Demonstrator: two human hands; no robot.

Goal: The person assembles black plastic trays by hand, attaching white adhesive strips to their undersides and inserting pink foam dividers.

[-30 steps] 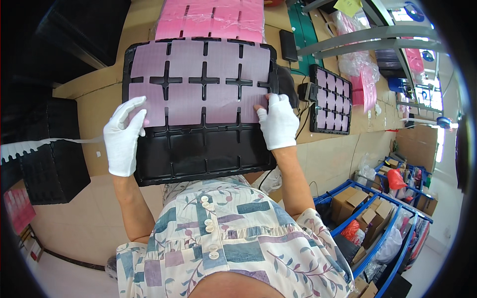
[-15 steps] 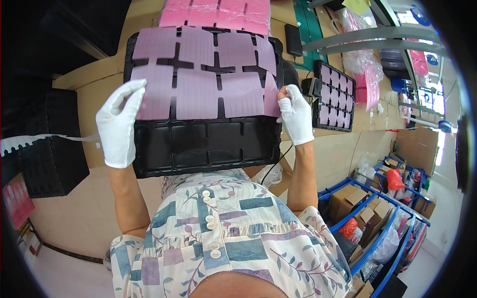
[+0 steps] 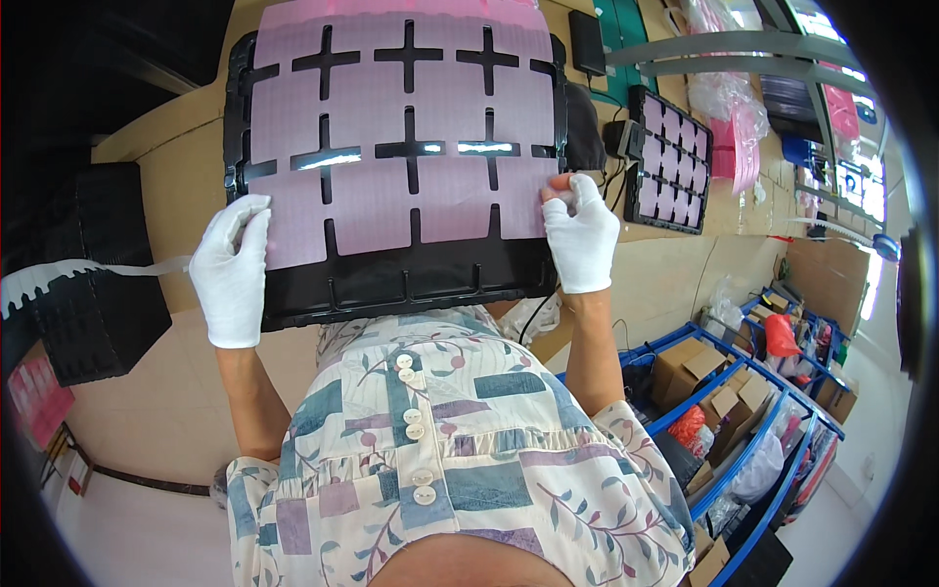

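Gloved hands are seen at the 2 near corners of a large black tray (image 3: 411, 279), which is held above the cardboard-covered table (image 3: 176, 186) and in front of the person's patterned shirt. The left hand (image 3: 232, 269), in a white glove, is closed around the tray's near left corner, with its fingers laid on the pink sheet (image 3: 391, 127) that covers most of the tray. The right hand (image 3: 582, 235), also in a white glove, is clamped on the near right edge, thumb and fingertips pressed together at the sheet's corner; whether the sheet itself is pinched there cannot be told for certain. The pink sheet is cut into rectangular panels, with black cross-shaped gaps showing between them. A bare black strip of the tray is left uncovered along the near edge. A second, smaller black tray (image 3: 667, 161) with pink squares is set on the table to the right, well apart from the right hand. A stack of black trays (image 3: 93, 284) is placed at the left, with a white scalloped strip (image 3: 59, 274) lying across it. Blue shelving with cardboard boxes (image 3: 724, 391) is seen at the lower right.
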